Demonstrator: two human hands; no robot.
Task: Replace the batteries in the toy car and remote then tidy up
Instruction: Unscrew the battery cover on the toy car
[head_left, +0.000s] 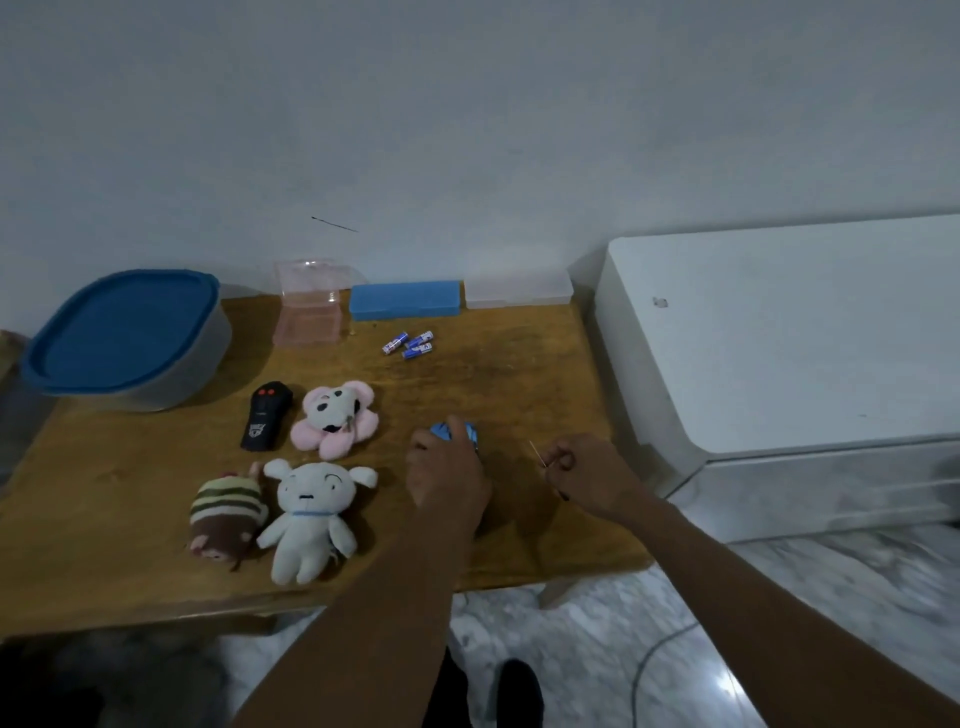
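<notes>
A small blue toy car (460, 432) sits on the wooden table (519, 374), mostly covered by my left hand (448, 475), which is closed over it. To its right, my right hand (589, 475) pinches a thin, light-coloured stick-like tool (537, 453) between thumb and fingers. The black remote (266, 415) with two red buttons lies to the left, untouched. Three blue batteries (410, 343) lie loose near the back of the table.
Three plush toys lie at the front left: a pink one (335, 418), a white one (311, 514), a striped brown one (226, 512). Along the back stand a blue-lidded tub (124, 338), a clear pink container (309, 304), a blue case (405, 300) and a clear case (518, 292). A white drawer cabinet (789, 364) is on the right.
</notes>
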